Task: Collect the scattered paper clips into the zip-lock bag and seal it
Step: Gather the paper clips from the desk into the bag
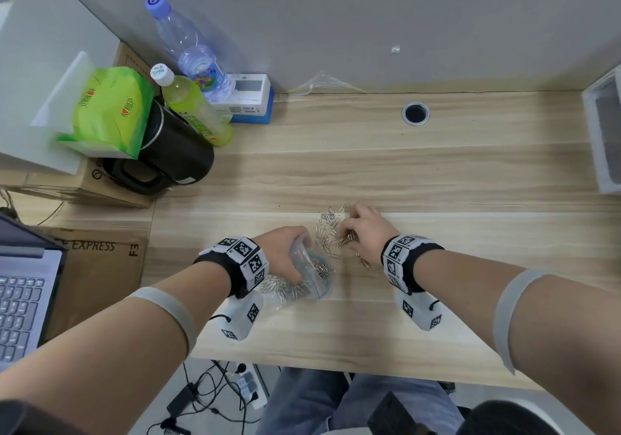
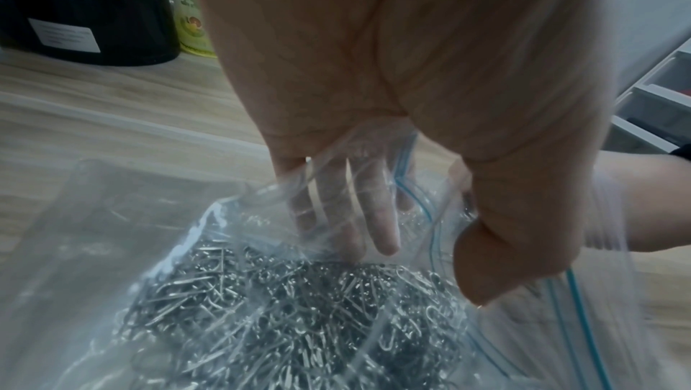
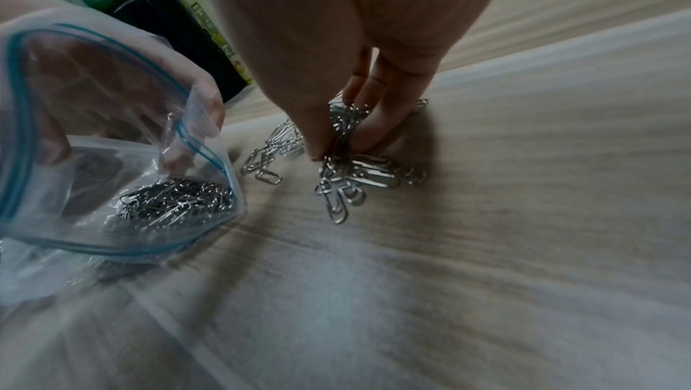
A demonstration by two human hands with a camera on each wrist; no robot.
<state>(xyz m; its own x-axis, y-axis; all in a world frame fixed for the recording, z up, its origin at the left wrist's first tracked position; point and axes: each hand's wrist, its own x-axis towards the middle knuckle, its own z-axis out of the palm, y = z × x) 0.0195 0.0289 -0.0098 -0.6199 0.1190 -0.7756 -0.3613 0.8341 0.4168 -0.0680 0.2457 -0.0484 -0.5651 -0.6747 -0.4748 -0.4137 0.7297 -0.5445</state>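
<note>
A clear zip-lock bag with a blue seal strip lies on the wooden desk, its mouth facing right. My left hand grips its rim and holds the mouth wide, fingers inside. Many silver paper clips fill the bag. Loose paper clips lie scattered just right of the bag. My right hand reaches down into that pile, thumb and fingers pinching a bunch of clips. More clips lie flat around the fingertips.
At the back left stand a black kettle, a green drink bottle, a water bottle, a green pack and a small box. A laptop sits at the left, a white bin at the right edge, a cable hole behind.
</note>
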